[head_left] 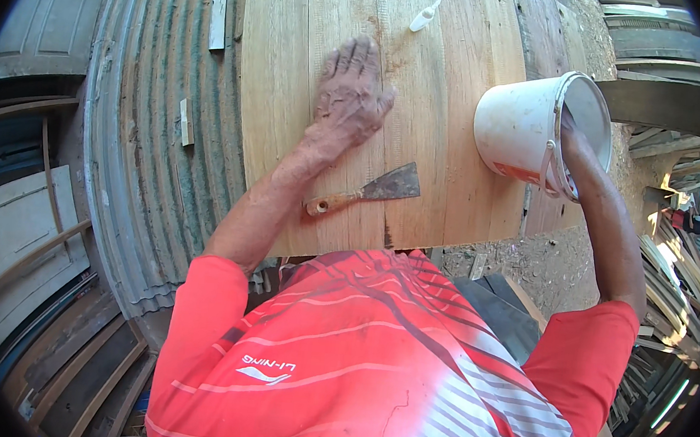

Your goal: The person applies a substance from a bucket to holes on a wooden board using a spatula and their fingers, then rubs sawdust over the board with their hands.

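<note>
The person's red and white shirt [298,339] comes up to the near edge of the wooden panel [443,202]. Just inside that edge a scraper [364,192] lies slantwise between the body and the left hand, wooden handle beside the left forearm, flat dark blade toward the right. Beyond it the left hand [351,90] is palm down on the pale planks, fingers straight and close together, thumb out to the side. At the panel's right side, a white bucket [514,126] takes up much of the room, its handle hanging on the near side. The right hand [571,131] reaches inside; its fingers are hidden, so I cannot tell whether they are spread or pinching something, and the bucket's contents are out of sight. Farther up the panel is a small whitish bottle [422,18] with a thin nozzle. Leftward, short wood pieces [186,121] rest on corrugated metal sheeting [141,175]; a timber pile [677,285] fills the far right.
</note>
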Available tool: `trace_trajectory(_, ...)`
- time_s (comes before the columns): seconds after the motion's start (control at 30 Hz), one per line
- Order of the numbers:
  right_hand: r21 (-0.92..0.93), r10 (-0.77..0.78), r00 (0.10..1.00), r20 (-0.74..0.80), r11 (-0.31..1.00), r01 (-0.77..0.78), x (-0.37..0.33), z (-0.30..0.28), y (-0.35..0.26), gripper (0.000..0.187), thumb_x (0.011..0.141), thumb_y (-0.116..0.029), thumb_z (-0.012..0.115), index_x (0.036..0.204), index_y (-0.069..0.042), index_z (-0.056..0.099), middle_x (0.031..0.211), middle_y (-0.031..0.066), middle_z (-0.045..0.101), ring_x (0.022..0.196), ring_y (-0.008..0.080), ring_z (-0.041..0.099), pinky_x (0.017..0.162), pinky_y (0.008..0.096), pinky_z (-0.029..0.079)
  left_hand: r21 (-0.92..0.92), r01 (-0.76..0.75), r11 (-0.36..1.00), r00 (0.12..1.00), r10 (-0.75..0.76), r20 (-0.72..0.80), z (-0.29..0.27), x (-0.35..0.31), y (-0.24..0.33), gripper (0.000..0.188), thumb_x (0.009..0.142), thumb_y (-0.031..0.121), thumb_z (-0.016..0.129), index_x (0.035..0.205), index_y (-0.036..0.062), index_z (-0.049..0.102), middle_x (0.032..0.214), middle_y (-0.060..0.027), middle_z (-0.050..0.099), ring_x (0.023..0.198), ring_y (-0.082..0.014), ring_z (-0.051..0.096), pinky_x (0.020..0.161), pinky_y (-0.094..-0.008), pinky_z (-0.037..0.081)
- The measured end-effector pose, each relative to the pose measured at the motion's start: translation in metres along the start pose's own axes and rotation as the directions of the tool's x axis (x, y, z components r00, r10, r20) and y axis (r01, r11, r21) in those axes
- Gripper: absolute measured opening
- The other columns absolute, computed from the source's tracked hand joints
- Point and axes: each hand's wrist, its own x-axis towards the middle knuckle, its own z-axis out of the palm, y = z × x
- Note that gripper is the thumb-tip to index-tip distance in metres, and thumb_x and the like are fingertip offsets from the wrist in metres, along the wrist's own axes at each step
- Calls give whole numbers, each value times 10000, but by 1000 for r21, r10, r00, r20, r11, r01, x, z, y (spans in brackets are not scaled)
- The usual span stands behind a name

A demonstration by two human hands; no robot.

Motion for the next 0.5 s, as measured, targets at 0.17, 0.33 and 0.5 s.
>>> trace_trajectory(0.17, 33, 9, 999, -50, 999, -7, -13, 8, 15, 548, 979, -165, 617, 1489, -2, 499, 1480, 291, 539, 1408, 430, 482, 1201, 484, 365, -47, -17, 999, 997, 21, 75, -9, -23, 17, 783, 1025, 424, 510, 1611, -68, 343, 1697, -248, 321, 1603, -358, 265, 1330, -482, 131)
trace_trajectory(0.33, 52, -3, 992, -130, 999, 10, -7, 15, 33, 538, 981, -153, 615, 1485, 1, 508, 1489, 293, 534, 1409, 428, 484, 1201, 487, 365, -24, -29, 999, 999, 29, 20, -17, -17, -5, 636, 1007, 281, 497, 1555, -40, 458, 1670, -213, 395, 1565, -365, 345, 1314, -486, 200)
trace_trajectory(0.5, 120, -34, 967, -253, 991, 66, 12, 32, 61, 528, 983, -140, 613, 1481, 4, 517, 1498, 294, 528, 1410, 426, 485, 1202, 491, 364, -5, -99, 995, 995, 99, -11, -13, -25, -12, 591, 990, 209, 548, 1563, 72, 501, 1666, -141, 430, 1557, -352, 359, 1301, -493, 232)
